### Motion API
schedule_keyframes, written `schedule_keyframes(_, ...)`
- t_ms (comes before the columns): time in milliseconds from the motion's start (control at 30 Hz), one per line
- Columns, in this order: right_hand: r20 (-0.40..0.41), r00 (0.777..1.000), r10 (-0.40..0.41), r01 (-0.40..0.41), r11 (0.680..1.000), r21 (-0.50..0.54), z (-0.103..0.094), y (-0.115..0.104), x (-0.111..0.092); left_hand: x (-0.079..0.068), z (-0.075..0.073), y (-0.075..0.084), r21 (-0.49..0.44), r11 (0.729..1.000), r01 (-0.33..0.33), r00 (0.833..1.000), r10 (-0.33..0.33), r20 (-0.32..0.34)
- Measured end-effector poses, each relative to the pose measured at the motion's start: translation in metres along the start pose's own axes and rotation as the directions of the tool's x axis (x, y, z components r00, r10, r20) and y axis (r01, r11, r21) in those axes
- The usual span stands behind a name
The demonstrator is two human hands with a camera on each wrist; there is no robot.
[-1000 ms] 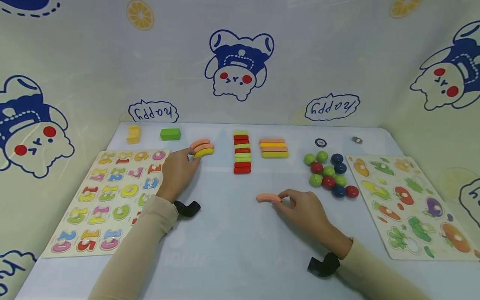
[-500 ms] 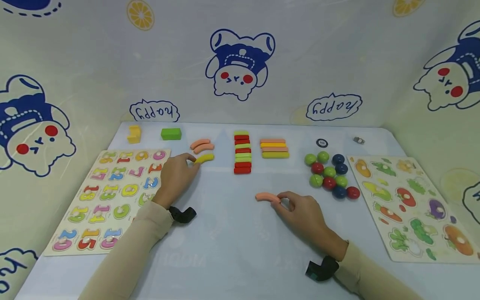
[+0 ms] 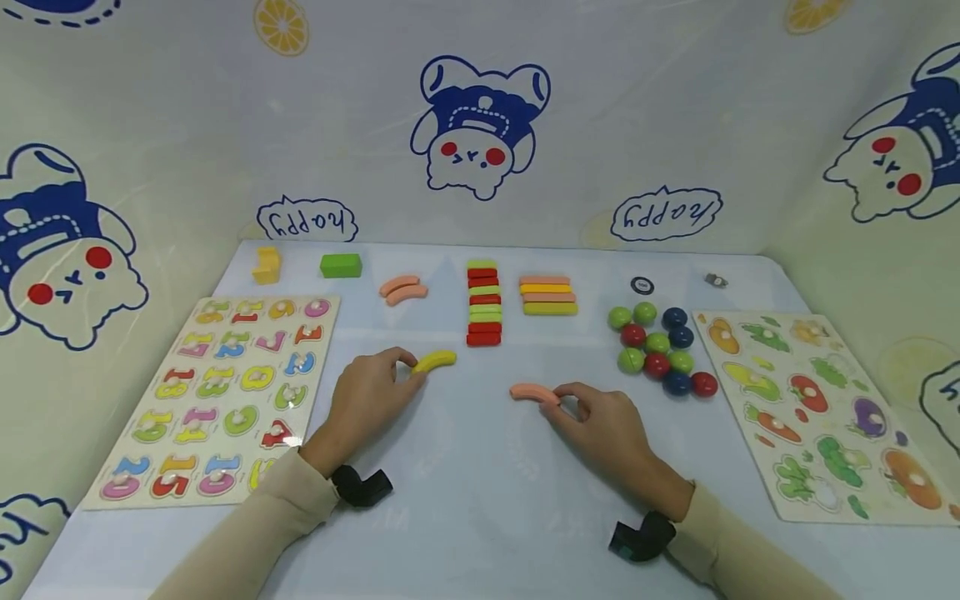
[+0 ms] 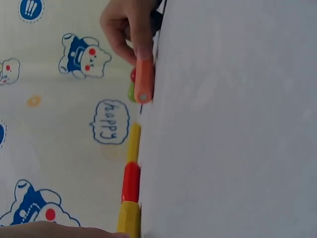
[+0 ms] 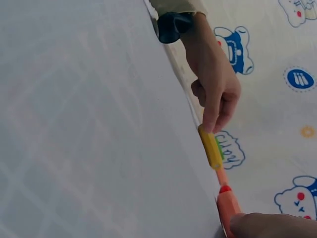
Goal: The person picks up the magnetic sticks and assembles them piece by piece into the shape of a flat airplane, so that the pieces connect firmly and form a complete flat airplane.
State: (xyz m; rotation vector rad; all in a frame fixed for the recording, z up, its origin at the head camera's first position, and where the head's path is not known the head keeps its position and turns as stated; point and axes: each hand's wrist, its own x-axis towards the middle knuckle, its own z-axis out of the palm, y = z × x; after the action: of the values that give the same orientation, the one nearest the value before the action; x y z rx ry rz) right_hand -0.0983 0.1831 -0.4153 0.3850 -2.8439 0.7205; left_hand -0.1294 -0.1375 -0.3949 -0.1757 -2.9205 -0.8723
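Note:
My left hand [image 3: 366, 402] pinches one end of a yellow curved stick [image 3: 437, 360] between thumb and fingers, left of the table's middle. A salmon-orange curved stick [image 3: 531, 392] is held by its right end in my right hand [image 3: 609, 423]. The two sticks point toward each other with a gap between them. In the left wrist view the orange stick [image 4: 144, 82] shows a small grey dot on its end. From the right wrist the yellow stick [image 5: 211, 148] appears beyond the orange one [image 5: 228, 210]. Two more orange curved sticks [image 3: 403, 291] lie behind my left hand.
Behind the held sticks lie a column of red and green sticks [image 3: 484, 303] and a stack of orange and yellow ones [image 3: 549, 297]. Several coloured balls [image 3: 656, 343] sit at right. A number puzzle board [image 3: 225, 400] and a vegetable puzzle board [image 3: 825, 417] flank the hands.
The left hand has drawn the yellow curved stick away from the two orange ones, toward the body and to the right. The right hand stays almost still with its orange stick.

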Motion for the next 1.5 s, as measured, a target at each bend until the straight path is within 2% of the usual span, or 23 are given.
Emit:
schedule_keyframes(167,-0.006,1.000,0.001,-0.001,1.000,-0.001,0.002,0.001,-0.001,-0.013,0.007,0.012,-0.047,0.999,0.015,0.999,-0.013,0.045)
schedule_keyframes(400,-0.021,0.999,-0.030,0.030,1.000,0.000,0.003,0.001,-0.001,-0.024,0.016,0.033,-0.081,0.996,-0.041,0.993,0.050,0.110)
schedule_keyframes(500,-0.029,0.999,-0.045,0.045,0.999,0.003,0.003,0.001,-0.001,-0.020,0.020,0.034,-0.082,0.995,-0.056,0.993,0.064,0.095)
schedule_keyframes(633,-0.054,0.997,-0.063,0.063,0.998,0.003,0.002,0.001,0.000,-0.009,0.025,0.036,-0.128,0.987,-0.094,0.993,0.102,0.059)
schedule_keyframes(833,-0.069,0.996,-0.056,0.063,0.993,0.103,0.005,-0.002,0.003,0.005,0.033,0.043,-0.216,0.969,-0.124,0.982,0.151,0.112)
schedule_keyframes(933,-0.061,0.997,-0.038,0.047,0.987,0.155,0.007,-0.006,0.006,0.007,0.036,0.044,-0.241,0.964,-0.112,0.980,0.147,0.132)
schedule_keyframes(1233,-0.009,0.999,0.040,-0.038,0.985,0.166,0.012,-0.018,0.014,0.006,0.040,0.044,-0.239,0.970,-0.032,0.983,0.074,0.167)
schedule_keyframes(1500,0.008,0.999,0.034,-0.035,0.979,0.201,0.012,-0.025,0.013,0.003,0.039,0.047,-0.232,0.971,-0.053,0.984,0.091,0.155)
